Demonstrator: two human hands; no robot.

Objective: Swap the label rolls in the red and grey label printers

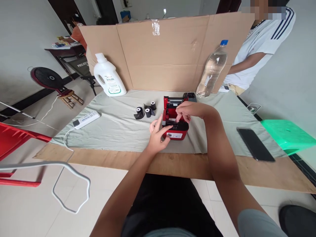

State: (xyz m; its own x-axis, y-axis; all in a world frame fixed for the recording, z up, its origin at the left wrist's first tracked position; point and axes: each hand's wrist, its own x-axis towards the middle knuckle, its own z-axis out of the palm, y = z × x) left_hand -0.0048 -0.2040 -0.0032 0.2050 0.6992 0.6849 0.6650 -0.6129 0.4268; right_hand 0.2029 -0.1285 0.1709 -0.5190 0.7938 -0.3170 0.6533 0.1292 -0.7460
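Note:
A small red and black machine (175,135), which looks like a label printer, stands on the cloth in front of me with its top opened up. My left hand (157,134) is at its front left corner, thumb and fingers spread, the fingertips by the casing. From above, my right hand (185,110) reaches into the red interior with its fingers bent down. Whatever those fingertips hold or press is too small to make out. Left of the machine lie several small black rolls (139,112) of ribbon or tape, partly unwound.
A cardboard screen (163,56) closes off the back, with a white jug (108,77) and a clear bottle (212,70) before it. A power strip (86,119) lies left, a phone (255,144) right. A green stool (287,135) and a person in white (261,49) are beyond the right edge.

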